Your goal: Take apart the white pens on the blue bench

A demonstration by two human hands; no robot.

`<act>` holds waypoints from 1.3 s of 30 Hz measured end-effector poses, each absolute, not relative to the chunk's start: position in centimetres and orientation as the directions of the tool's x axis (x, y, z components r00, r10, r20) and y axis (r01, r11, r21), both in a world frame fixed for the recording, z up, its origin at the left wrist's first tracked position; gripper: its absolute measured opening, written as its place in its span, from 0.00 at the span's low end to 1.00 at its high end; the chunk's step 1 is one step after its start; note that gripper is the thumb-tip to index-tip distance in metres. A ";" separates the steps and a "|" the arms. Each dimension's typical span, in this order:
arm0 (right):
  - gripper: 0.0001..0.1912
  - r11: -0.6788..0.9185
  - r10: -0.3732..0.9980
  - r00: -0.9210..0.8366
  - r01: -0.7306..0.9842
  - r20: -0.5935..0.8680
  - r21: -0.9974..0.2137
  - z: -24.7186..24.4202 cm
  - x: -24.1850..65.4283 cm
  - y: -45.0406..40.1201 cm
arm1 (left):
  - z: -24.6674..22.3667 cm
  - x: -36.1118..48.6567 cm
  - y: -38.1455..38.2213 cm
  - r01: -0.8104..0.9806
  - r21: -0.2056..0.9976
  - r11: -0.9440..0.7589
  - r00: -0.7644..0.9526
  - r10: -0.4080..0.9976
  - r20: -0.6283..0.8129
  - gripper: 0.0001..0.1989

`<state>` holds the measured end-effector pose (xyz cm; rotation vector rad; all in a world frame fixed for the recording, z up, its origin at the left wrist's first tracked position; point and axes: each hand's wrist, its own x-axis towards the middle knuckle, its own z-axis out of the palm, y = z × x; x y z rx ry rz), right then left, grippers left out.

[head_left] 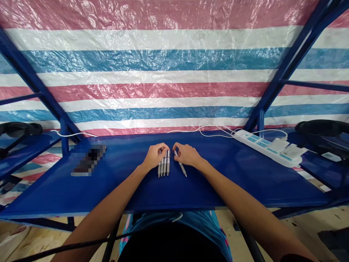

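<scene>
Four white pens [165, 167] lie side by side on the blue worktop [54, 193] — left hand [155, 155] curled over their far ends, right hand [186, 154] touching a fifth pen [182, 169] angled apart — grip unclear.

The person is working at a blue table [240, 189], the left hand [155, 156] resting its fingers on the tops of four grey-white pens [163, 164] lying side by side, while the right hand [187, 154] is touching the end of a fifth pen [181, 166] just beside them. A white power strip [267, 148] is sitting at two o'clock, a blurred object [88, 160] is lying at nine, and a striped tarp [174, 72] is hanging at twelve.
</scene>
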<state>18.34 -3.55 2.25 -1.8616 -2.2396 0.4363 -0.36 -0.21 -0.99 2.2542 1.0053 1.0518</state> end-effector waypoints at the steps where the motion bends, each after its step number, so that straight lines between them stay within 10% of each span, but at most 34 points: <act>1: 0.18 0.153 0.983 -0.179 0.925 -0.043 -0.349 2.3 18.3 -3.6 | -1.0 -0.3 -0.2 0.422 0.649 -0.633 0.442 0.769 0.462 0.11; 16: 0.17 0.164 0.982 -0.186 0.795 0.023 -0.584 1.7 18.9 -2.7 | -0.9 -0.3 -0.3 0.428 0.646 -0.632 0.431 0.771 0.469 0.11; 25: 0.16 0.234 0.959 -0.211 0.202 0.191 -0.951 0.5 19.5 -1.7 | -0.8 -0.3 -0.4 0.413 0.643 -0.645 0.426 0.761 0.490 0.13; 39: 0.24 0.231 0.968 -0.050 -0.204 0.246 -0.951 0.4 18.8 -1.7 | -0.5 -0.3 -1.1 0.391 0.642 -0.659 0.507 0.737 0.448 0.11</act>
